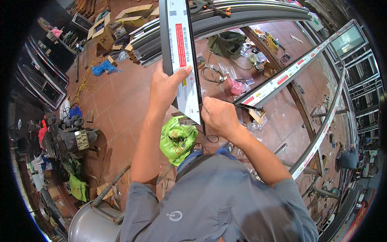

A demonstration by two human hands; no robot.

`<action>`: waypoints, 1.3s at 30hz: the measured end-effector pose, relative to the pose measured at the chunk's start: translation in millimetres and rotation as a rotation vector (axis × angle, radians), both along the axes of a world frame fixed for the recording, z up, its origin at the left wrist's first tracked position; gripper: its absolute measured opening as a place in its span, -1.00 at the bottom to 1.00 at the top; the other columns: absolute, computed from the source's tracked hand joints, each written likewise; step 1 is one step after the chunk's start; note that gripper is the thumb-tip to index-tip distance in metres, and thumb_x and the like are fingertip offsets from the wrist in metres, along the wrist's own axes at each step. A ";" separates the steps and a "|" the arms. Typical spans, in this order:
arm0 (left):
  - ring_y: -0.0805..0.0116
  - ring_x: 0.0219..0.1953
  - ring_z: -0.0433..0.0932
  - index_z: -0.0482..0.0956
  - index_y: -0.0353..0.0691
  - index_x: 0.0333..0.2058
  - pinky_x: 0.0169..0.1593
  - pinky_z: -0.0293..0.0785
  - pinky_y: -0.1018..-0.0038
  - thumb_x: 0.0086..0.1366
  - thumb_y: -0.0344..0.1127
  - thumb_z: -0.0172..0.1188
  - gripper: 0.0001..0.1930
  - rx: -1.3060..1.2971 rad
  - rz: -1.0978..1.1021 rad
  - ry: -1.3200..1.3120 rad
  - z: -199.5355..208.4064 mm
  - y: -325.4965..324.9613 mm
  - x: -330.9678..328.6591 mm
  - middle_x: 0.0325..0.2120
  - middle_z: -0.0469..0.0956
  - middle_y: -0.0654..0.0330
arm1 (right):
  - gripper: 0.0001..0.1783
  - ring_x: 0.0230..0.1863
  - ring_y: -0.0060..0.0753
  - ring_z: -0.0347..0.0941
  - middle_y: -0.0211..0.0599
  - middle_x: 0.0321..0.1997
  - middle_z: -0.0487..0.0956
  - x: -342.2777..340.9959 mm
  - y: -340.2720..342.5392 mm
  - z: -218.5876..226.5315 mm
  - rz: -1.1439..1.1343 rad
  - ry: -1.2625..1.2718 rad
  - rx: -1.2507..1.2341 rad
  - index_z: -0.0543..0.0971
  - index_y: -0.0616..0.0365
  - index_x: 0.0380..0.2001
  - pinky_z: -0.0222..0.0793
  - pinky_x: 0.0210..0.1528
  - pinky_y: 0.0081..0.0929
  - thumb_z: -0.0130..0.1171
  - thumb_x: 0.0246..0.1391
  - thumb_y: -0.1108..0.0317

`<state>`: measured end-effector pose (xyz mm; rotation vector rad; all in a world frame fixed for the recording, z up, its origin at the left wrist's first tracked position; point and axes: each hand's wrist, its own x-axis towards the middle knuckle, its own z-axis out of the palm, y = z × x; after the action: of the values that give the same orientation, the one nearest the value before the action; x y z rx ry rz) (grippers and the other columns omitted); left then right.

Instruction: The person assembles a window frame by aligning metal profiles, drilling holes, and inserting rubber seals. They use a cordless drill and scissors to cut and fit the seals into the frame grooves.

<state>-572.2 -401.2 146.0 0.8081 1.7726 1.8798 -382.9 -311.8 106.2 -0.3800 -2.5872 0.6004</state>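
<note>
My left hand [167, 84] is wrapped round a long frame profile [183, 86], its thumb lying on the face. The profile has a dark side and white protective film with red labels; its near end is cut at a slant. Up against the right edge of that end, my right hand [219, 117] is closed in a fist. A thin black strip [203, 128] follows this edge and hangs past the cut end beside the fist. What lies inside the right fingers is mostly hidden, but they appear to pinch the strip.
Another film-covered profile [282, 78] slants away at right, with a long frame bar [322, 133] beyond. A bundle of dark profiles [242, 18] lies ahead. By my feet sits a green bag [177, 141]. A metal drum [94, 224] stands at lower left, and cardboard boxes [102, 34] at far left.
</note>
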 end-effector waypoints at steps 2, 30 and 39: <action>0.49 -0.26 0.66 0.58 -0.33 0.01 -0.14 0.58 0.48 0.30 -0.20 0.48 -0.56 0.020 -0.020 -0.004 6.7 5.2 0.6 -0.21 0.70 0.16 | -0.76 -0.40 0.19 0.58 -0.02 -0.49 0.59 -1.4 1.3 0.9 -0.019 0.028 -0.041 0.46 0.17 -0.42 0.45 -0.38 0.08 0.21 0.24 0.27; 0.35 -0.17 0.68 0.54 -0.44 0.07 -0.06 0.62 0.41 0.35 -0.19 0.46 -0.51 0.192 0.135 -0.222 -30.8 -18.9 -11.5 -0.10 0.69 0.03 | -0.73 -0.48 -0.60 0.45 -0.41 -0.48 0.55 37.9 -38.7 -25.6 -0.213 -0.020 -1.147 0.61 0.24 -0.29 0.39 -0.41 -0.50 0.31 0.35 0.22; 0.41 -0.26 0.68 0.54 -0.40 0.05 -0.16 0.63 0.45 0.35 -0.21 0.47 -0.54 0.165 -0.034 -0.298 -16.3 -14.4 14.4 -0.17 0.70 0.08 | -0.73 -0.48 0.08 0.59 -0.17 -0.53 0.57 17.4 -13.1 15.9 -0.064 -0.011 0.060 0.48 0.11 -0.44 0.50 -0.46 -0.04 0.20 0.29 0.20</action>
<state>-557.8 -415.6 129.7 0.5728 1.4313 2.0235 -365.4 -324.8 122.1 -0.4458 -2.5861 0.4987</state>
